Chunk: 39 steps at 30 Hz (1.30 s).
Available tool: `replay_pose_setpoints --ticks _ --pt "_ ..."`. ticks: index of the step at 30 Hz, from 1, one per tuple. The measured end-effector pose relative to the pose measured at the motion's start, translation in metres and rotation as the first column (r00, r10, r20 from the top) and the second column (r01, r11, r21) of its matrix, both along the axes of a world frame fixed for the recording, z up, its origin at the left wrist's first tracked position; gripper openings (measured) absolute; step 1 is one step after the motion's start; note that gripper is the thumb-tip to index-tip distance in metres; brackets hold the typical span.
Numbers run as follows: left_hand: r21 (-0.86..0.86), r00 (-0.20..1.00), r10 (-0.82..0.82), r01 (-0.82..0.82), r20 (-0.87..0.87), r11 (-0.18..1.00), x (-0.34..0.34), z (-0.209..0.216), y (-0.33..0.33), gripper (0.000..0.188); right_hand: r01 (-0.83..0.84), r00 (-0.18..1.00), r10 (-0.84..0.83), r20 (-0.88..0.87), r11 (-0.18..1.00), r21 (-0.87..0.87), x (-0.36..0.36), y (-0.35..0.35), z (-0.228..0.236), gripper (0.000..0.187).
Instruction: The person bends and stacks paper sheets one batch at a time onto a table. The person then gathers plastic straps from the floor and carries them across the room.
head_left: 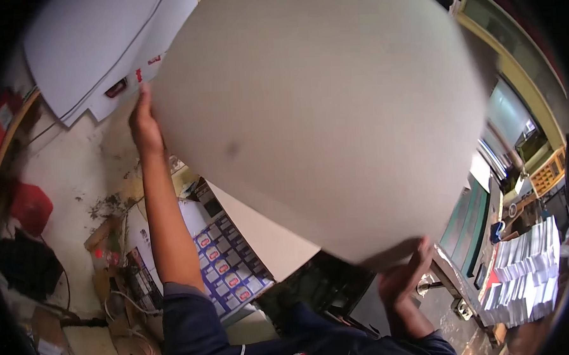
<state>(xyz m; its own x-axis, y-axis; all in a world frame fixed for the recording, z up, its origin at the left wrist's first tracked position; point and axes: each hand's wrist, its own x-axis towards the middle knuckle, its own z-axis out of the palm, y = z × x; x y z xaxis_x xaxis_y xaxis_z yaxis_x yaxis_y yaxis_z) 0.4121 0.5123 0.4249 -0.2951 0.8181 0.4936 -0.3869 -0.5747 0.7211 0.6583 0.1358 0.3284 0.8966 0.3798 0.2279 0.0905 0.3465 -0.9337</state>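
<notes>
A large plain greyish-beige sheet of board (320, 125) fills the middle of the view, slightly blurred, with one dark smudge on it. My left hand (146, 126) grips its left edge, thumb up along the near face and the other fingers mostly hidden behind. At the lower right corner, my right hand (406, 277) is closed on the sheet, part of the fingers out of sight. Below the sheet lie printed sheets with a blue label pattern (228, 265), next to a plain pale board (258, 232) partly covered by the held sheet.
White sheet-like panels (101, 46) stand at the upper left against a stained wall (74, 161). Stacks of paper (523, 268) sit at the right, near a green-topped surface (467, 226). Cartons, cord and a brown roll (133, 352) crowd the lower left. A yellowish frame (514, 47) rises at the far right.
</notes>
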Motion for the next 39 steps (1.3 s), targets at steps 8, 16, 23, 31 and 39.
replay_pose_setpoints --ticks 8,16,23,31,39 --pt "-0.322 0.528 -0.250 -0.046 -0.812 0.946 -0.014 -0.184 0.155 0.069 -0.742 0.666 0.627 -0.405 0.500 -0.447 -0.085 0.038 -0.093 0.035" --pt "-0.092 0.323 -0.069 -0.057 -0.944 0.994 -0.046 -0.270 0.149 0.033 -0.517 0.331 0.667 -0.667 -0.463 -0.720 0.028 0.092 -0.092 0.053" --pt "-0.215 -0.360 -0.151 0.147 -0.921 0.965 -0.063 -0.233 0.112 0.076 0.541 0.325 0.826 0.461 0.237 -0.807 0.204 0.139 -0.072 0.081" --pt "-0.189 -0.202 -0.205 -0.092 -0.958 0.978 -0.040 -0.264 0.114 0.027 0.291 0.404 0.914 0.034 -0.093 -0.952 0.282 0.175 -0.114 0.065" --pt "0.250 0.196 0.497 -0.677 -0.845 0.692 -0.044 -0.304 -0.158 0.051 -0.155 0.628 0.778 -0.003 0.121 -0.980 0.320 -0.024 -0.264 0.051"
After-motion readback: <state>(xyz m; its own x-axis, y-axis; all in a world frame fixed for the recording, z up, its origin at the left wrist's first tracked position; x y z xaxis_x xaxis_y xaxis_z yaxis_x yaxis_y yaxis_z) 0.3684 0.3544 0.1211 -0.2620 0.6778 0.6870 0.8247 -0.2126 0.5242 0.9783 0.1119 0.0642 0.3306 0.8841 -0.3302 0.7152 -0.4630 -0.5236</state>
